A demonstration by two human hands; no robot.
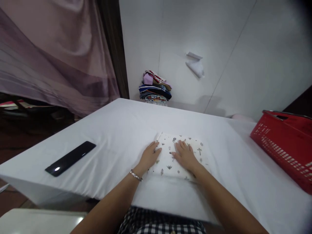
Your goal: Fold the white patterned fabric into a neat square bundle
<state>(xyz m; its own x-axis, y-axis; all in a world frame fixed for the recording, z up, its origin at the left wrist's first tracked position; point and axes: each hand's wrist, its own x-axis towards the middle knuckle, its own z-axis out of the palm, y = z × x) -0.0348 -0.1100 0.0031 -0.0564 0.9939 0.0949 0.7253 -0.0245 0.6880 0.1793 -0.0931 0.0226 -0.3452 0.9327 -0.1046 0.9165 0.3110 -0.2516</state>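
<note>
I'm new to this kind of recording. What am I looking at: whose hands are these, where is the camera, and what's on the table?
There is no machine here. One camera, worn on the person's head, looks forward and down, so both arms reach in from the bottom of the picture. The left hand wears a bracelet at the wrist and lies at the left edge of a patterned cloth. The right hand rests flat on top of it. Neither hand grips anything. The table has a white cover, with a glossy black slab on the left. A red basket is on the right. Folded fabrics are stacked near the far edge.
</note>
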